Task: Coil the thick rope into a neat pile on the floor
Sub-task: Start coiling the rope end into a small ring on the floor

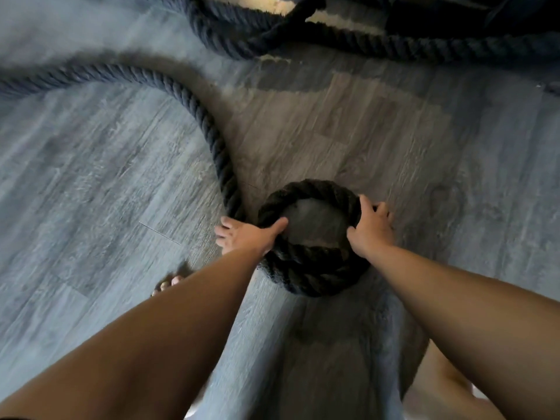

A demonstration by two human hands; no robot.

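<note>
Dark thick rope [309, 237] lying on grey wood-look floor [91, 177], near end forming small round coil in front of person. Left hand [248, 234] gripping coil's left side, thumb reaching inside ring. Right hand [371, 227] clasping coil's right side. Rest of rope trailing away left in wide curve; more loops lying at top. Bare toes [168, 284] showing beside left forearm.

A single wide-angle view from the person's head looks steeply down at the grey plank floor [91, 177]. Both forearms reach away from the near edge. The far edge bends and blurs, perhaps from the lens.
</note>
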